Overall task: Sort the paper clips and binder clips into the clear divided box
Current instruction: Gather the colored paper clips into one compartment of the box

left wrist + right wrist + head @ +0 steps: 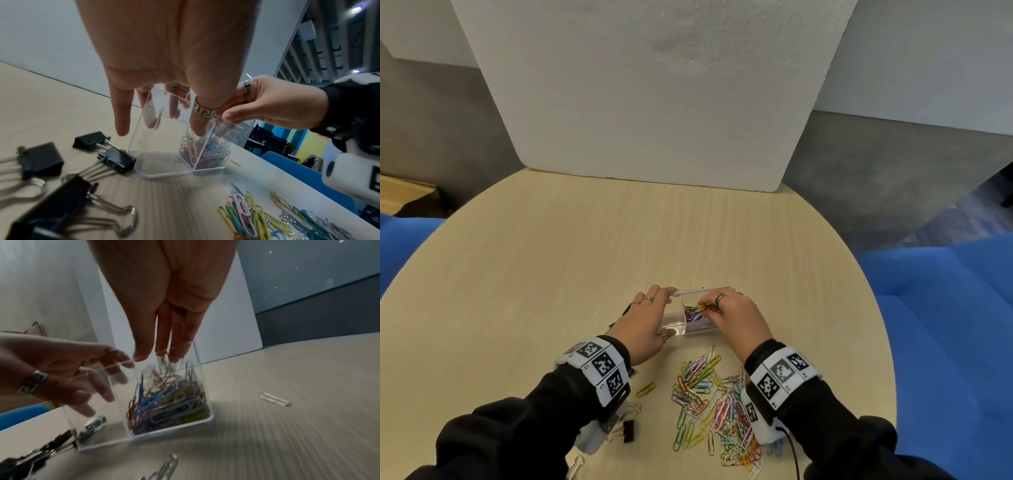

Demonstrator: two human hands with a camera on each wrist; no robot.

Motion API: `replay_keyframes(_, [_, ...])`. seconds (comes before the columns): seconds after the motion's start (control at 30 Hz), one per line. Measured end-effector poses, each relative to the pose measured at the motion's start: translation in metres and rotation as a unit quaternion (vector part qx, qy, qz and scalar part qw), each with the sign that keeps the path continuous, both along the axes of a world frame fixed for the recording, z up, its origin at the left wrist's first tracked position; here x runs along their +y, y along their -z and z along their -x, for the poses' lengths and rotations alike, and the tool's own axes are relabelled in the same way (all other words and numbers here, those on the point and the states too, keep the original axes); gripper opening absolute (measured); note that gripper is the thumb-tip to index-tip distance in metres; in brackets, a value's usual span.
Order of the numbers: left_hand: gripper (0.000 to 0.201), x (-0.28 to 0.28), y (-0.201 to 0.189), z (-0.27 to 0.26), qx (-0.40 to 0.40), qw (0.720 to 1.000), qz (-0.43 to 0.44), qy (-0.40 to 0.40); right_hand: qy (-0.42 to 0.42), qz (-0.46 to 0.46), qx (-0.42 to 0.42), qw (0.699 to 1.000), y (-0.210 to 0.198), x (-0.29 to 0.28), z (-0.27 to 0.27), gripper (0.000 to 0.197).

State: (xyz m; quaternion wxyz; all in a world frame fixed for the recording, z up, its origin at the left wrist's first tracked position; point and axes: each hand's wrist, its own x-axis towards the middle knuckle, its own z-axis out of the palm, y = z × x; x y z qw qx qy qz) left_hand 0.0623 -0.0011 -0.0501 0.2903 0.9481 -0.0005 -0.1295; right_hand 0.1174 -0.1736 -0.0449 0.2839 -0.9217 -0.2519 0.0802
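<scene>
Your right hand [736, 317] reaches down into the right compartment of the clear box [681, 329], its fingers [141, 352] straight and close together just above the heaped coloured paper clips [170, 404]; whether they pinch any clip cannot be told. Your left hand [643, 325] grips the box, thumb [198, 125] on the near wall and fingers curled round the far side. The left compartment holds nothing visible. The box stands upright on the round wooden table [585, 257]. Loose paper clips [709, 404] lie near your right wrist; black binder clips [115, 157] lie just left of the box.
</scene>
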Motion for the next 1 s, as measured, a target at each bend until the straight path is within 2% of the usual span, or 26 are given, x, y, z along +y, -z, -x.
replay_keyframes(0.07, [0.063, 0.000, 0.000, 0.000, 0.001, 1.000, -0.001, 0.000, -0.001, -0.003, 0.027, 1.000, -0.007, -0.004, -0.004, 0.027])
replay_keyframes(0.2, [0.063, 0.000, 0.000, -0.001, 0.003, 1.000, -0.006, 0.004, -0.026, 0.040, 0.005, 0.999, -0.020, -0.014, -0.010, 0.032])
replay_keyframes(0.27, [0.063, 0.000, 0.000, -0.001, 0.003, 1.000, -0.006, 0.003, -0.070, 0.123, -0.022, 0.990, -0.021, -0.016, -0.011, 0.040])
replay_keyframes(0.33, [0.064, -0.001, -0.001, -0.001, 0.005, 1.000, -0.008, 0.001, -0.116, 0.225, -0.041, 0.967, -0.016, -0.013, -0.011, 0.047])
replay_keyframes(0.43, [0.064, -0.003, -0.003, -0.001, 0.009, 1.000, -0.015, -0.002, -0.147, 0.326, -0.064, 0.932, -0.004, -0.005, -0.005, 0.045])
replay_keyframes(0.53, [0.064, -0.003, -0.005, -0.001, 0.019, 1.000, -0.023, -0.001, -0.134, 0.321, -0.043, 0.937, -0.002, -0.001, -0.005, 0.037])
replay_keyframes(0.63, [0.065, -0.003, -0.009, -0.002, 0.026, 0.999, -0.029, 0.001, -0.125, 0.253, -0.008, 0.959, -0.012, -0.006, -0.009, 0.033])
replay_keyframes(0.7, [0.065, -0.004, -0.010, -0.002, 0.026, 0.999, -0.027, 0.001, -0.120, 0.229, -0.026, 0.966, -0.017, -0.012, -0.009, 0.033])
replay_keyframes(0.77, [0.065, -0.004, -0.009, -0.002, 0.026, 0.999, -0.023, 0.001, -0.143, 0.264, -0.048, 0.953, -0.019, -0.014, -0.008, 0.029])
replay_keyframes(0.9, [0.064, -0.003, -0.008, -0.002, 0.025, 0.999, -0.023, -0.001, -0.170, 0.336, -0.034, 0.926, -0.012, -0.006, -0.005, 0.021])
replay_keyframes(1.0, [0.063, -0.003, -0.007, -0.002, 0.024, 0.999, -0.025, 0.000, -0.155, 0.312, -0.045, 0.936, -0.011, -0.004, -0.007, 0.026])
